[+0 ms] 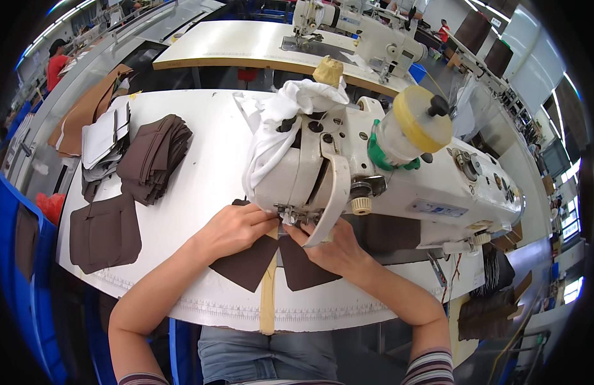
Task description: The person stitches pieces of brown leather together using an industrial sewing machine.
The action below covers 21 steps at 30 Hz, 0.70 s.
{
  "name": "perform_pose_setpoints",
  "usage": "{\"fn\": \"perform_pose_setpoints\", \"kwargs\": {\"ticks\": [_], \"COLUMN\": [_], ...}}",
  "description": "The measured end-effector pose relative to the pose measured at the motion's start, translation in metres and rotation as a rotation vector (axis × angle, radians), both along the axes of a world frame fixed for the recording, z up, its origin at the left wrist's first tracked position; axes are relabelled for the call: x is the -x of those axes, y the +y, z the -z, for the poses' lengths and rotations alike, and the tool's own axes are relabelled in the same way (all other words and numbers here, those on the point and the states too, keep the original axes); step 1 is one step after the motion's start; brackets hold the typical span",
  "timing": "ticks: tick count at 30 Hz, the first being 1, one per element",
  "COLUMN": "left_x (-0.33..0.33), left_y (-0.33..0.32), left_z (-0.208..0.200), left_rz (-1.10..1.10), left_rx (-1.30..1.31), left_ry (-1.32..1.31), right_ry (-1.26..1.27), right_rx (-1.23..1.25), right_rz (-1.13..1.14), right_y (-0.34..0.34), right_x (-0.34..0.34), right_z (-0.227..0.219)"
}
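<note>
Two dark brown pieces of sheet material, a left piece (245, 268) and a right piece (305, 268), lie at the needle area of a white sewing machine (290, 173). Between them runs a yellowish strip (268, 292) down to the table's front edge. My left hand (236, 228) is closed, its fingertips pinching the left piece beside the presser foot (287, 217). From the other side my right hand (335, 247) holds the right piece close to the foot. The machine's curved white bar (335, 199) hides some of its fingers.
Stacked brown pieces (154, 154) and a separate brown piece (105, 232) lie on the left of the white table (207, 128), near grey-white sheets (104, 138). A white cloth (274, 122) drapes the machine head. A blue bin (21, 276) stands left. Another sewing machine (374, 38) is behind.
</note>
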State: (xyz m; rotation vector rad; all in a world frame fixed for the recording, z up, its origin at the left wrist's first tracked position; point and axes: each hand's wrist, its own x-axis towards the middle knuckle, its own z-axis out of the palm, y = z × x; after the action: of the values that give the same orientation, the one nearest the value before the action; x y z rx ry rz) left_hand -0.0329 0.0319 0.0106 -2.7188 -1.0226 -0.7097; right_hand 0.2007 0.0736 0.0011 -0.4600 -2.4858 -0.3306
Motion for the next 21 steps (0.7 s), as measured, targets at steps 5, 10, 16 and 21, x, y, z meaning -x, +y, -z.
{"fn": "perform_pose_setpoints", "kwargs": {"ticks": [5, 10, 16, 21], "left_x": [0.001, 0.002, 0.003, 0.009], "left_y": [0.000, 0.000, 0.005, 0.000], "left_z": [0.004, -0.001, 0.011, 0.015], "left_rz": [-0.075, -0.073, -0.137, -0.351], "left_rx": [0.051, 0.057, 0.056, 0.239], "left_ry": [-0.051, -0.062, -0.026, -0.011], "right_ry": [-0.135, -0.307, -0.362, -0.314], "right_rx": [0.106, 0.519, 0.325, 0.159], "right_rz": [-0.089, -0.163, -0.073, 0.029], "right_y": [-0.009, -0.028, -0.036, -0.037], "right_x": [-0.012, -0.026, -0.027, -0.020], "right_z": [-0.018, -0.050, -0.037, -0.014]}}
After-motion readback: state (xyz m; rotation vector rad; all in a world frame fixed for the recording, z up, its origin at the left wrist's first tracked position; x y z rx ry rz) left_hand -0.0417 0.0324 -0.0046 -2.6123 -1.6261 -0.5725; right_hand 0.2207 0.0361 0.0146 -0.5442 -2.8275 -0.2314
